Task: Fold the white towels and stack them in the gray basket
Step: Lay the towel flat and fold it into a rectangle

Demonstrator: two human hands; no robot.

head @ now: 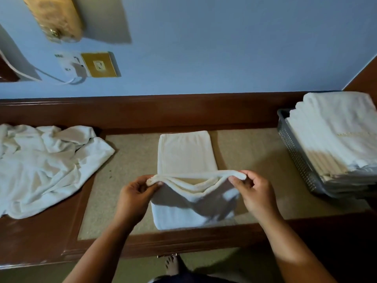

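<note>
A white towel (186, 154) lies folded into a long strip in the middle of the desk, running away from me. Its near end is lifted off the surface. My left hand (135, 198) pinches the left corner of that raised edge, and my right hand (254, 194) pinches the right corner. The layered edge sags between them. The gray basket (293, 154) stands at the right of the desk, holding a tall stack of folded white towels (336, 135) that rises above its rim.
A crumpled heap of unfolded white towels (44, 162) covers the left of the desk. The dark wooden desk (40, 237) has a beige inlaid top and a raised back rail against a blue wall with a socket plate (100, 64). My bare foot (173, 264) shows below.
</note>
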